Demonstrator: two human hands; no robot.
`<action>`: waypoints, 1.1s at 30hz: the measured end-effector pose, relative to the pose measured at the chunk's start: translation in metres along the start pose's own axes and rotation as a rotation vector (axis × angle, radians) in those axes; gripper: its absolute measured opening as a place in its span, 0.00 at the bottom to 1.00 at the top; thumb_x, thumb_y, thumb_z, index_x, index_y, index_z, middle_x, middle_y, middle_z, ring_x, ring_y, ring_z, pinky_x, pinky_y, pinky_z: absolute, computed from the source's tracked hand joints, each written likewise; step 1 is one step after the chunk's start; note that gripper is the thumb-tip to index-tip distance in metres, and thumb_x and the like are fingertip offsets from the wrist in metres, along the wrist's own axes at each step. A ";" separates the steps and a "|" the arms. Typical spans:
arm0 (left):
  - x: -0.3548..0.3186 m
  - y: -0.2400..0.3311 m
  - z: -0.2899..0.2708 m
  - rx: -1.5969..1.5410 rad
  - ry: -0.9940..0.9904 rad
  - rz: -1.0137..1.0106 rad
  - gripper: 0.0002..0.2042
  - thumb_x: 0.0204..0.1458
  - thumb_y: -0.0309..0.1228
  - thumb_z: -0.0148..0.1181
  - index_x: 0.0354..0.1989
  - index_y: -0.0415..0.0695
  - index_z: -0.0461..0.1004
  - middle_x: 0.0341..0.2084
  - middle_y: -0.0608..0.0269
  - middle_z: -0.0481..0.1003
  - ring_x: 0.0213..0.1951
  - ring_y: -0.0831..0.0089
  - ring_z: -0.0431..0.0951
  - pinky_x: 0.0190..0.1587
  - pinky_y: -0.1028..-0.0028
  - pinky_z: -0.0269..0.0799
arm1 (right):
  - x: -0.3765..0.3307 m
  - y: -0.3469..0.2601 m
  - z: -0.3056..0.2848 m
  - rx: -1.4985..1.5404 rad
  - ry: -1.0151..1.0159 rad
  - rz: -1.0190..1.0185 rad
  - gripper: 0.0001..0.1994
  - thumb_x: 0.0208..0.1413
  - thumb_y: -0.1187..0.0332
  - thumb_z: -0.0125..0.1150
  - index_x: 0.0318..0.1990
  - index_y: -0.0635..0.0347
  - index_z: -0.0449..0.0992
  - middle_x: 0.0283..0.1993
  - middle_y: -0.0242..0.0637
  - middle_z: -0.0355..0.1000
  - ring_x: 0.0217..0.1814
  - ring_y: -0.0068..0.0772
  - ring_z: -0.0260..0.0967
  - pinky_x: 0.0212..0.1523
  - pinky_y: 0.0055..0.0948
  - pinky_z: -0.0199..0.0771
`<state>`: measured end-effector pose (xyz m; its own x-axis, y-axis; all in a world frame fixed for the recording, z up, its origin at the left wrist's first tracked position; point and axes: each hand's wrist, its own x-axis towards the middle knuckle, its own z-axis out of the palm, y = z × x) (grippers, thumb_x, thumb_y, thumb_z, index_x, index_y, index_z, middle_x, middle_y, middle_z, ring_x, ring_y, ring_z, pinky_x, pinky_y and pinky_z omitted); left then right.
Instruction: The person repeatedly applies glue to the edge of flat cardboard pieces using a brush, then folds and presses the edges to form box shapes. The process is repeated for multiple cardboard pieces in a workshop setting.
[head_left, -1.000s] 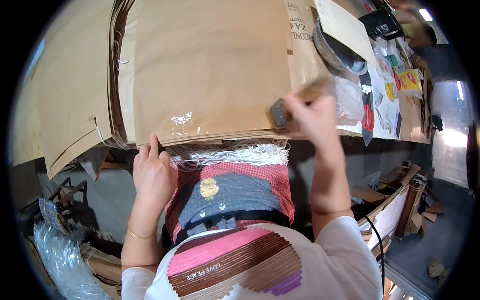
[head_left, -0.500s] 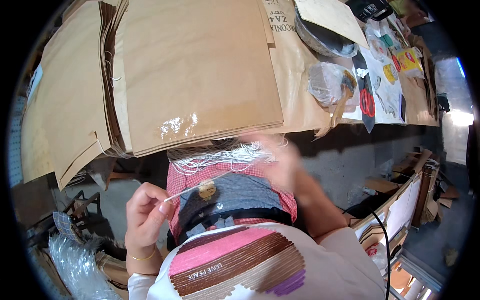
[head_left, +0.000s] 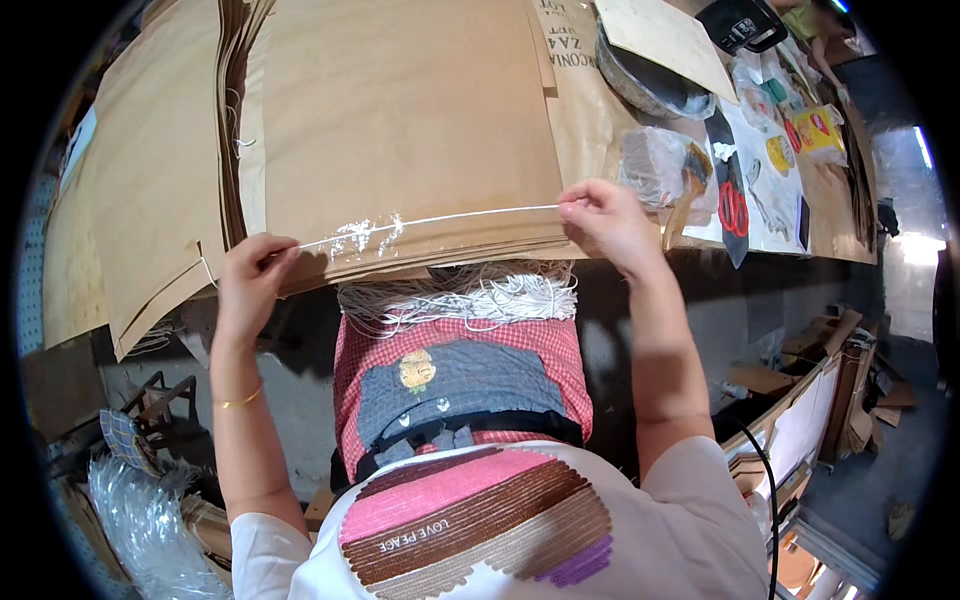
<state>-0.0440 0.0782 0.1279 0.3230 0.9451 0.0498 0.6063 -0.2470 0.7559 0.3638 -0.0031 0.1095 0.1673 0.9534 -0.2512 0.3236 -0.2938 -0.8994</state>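
A white cord [head_left: 440, 218] runs taut between my two hands, across the near part of a stack of brown paper sheets [head_left: 400, 120]. My left hand [head_left: 255, 275] pinches its left end near the stack's near-left corner. At the right edge of the stack, my right hand [head_left: 605, 220] pinches the other end between thumb and fingers. Shiny wet-looking patches [head_left: 365, 236] show on the top sheet just around the cord. On my lap lies a bundle of loose white cords [head_left: 470, 300], over a red checked cloth [head_left: 350, 390].
Another brown paper stack [head_left: 160, 150] stands at the left. To the right lie a plastic-wrapped bundle [head_left: 650, 165], a brush [head_left: 690, 195], red-handled scissors [head_left: 733, 208] and a yellow packet [head_left: 818, 135]. A basin [head_left: 640, 85] with a board over it stands behind. Far right, another person's arm [head_left: 825, 62] shows.
Both hands have risen from my lap to the paper stack, left hand up and leftward, right hand up and rightward. The cord now stretches straight over the top sheet.
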 end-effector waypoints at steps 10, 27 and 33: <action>0.000 -0.010 0.031 0.555 0.169 0.187 0.06 0.41 0.19 0.62 0.29 0.39 0.75 0.28 0.59 0.72 0.36 0.60 0.71 0.37 0.66 0.68 | 0.012 0.020 0.011 0.136 -0.022 0.025 0.09 0.42 0.78 0.64 0.30 0.58 0.70 0.27 0.28 0.64 0.31 0.17 0.64 0.33 0.18 0.65; 0.007 -0.003 0.009 0.049 -0.281 0.142 0.15 0.44 0.23 0.63 0.42 0.36 0.76 0.35 0.57 0.73 0.40 0.60 0.73 0.43 0.66 0.69 | 0.009 0.006 0.043 -0.221 0.043 -0.433 0.05 0.46 0.79 0.64 0.32 0.64 0.79 0.32 0.36 0.74 0.34 0.29 0.72 0.36 0.25 0.73; 0.017 -0.019 0.030 0.280 0.002 -0.027 0.07 0.47 0.26 0.62 0.28 0.34 0.73 0.26 0.52 0.73 0.29 0.55 0.74 0.32 0.64 0.69 | 0.025 0.005 0.060 -0.409 0.234 -0.254 0.05 0.47 0.72 0.66 0.29 0.63 0.77 0.26 0.36 0.70 0.29 0.31 0.69 0.30 0.29 0.69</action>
<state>-0.0281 0.0920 0.0950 0.3026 0.9525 0.0340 0.7917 -0.2710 0.5475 0.3138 0.0236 0.0775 0.2244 0.9708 0.0851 0.7100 -0.1030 -0.6966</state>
